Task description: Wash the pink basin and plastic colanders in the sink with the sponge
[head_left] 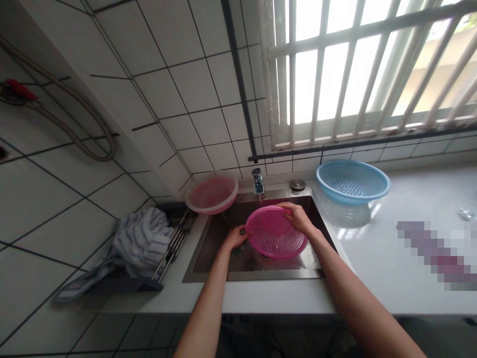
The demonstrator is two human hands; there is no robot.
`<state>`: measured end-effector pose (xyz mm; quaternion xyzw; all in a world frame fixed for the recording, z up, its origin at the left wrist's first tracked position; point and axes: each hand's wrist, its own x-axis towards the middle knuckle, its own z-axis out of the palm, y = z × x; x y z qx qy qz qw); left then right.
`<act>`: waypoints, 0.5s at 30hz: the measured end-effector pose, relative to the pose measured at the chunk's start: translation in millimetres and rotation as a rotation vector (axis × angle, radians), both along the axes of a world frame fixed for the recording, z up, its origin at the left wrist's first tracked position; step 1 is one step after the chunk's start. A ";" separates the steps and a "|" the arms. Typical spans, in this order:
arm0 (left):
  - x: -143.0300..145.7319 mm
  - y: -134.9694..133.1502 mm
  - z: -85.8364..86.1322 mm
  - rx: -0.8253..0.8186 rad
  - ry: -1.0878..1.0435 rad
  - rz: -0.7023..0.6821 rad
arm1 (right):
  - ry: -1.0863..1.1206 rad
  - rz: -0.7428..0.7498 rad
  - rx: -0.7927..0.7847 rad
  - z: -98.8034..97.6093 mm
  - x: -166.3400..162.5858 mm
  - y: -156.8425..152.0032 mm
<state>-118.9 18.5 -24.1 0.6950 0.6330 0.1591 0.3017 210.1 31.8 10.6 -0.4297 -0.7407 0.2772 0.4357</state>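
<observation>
A bright pink plastic colander point(278, 233) is tilted over the steel sink point(208, 263), its perforated inside facing me. My right hand point(298, 217) is closed on its upper right rim, thumb and fingers on either side. At the left rim, my left hand point(236, 237) is closed on the edge, and a small dark spot shows by its fingertips that I cannot make out. Just above the colander stands the chrome faucet point(258, 183), with a thin stream of water seeming to come from its spout.
A pink basin point(212, 194) rests at the sink's back left corner. On the right counter is a blue colander point(352, 181) over a clear perforated one point(346, 214). A striped cloth point(143, 238) covers part of a metal rack point(175, 238). A drain strainer point(297, 185) lies behind the sink.
</observation>
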 end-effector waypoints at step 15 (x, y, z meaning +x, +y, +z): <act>-2.2 6.4 3.3 -0.038 0.210 0.218 | -0.296 -0.248 -0.257 -33.4 -2.9 4.5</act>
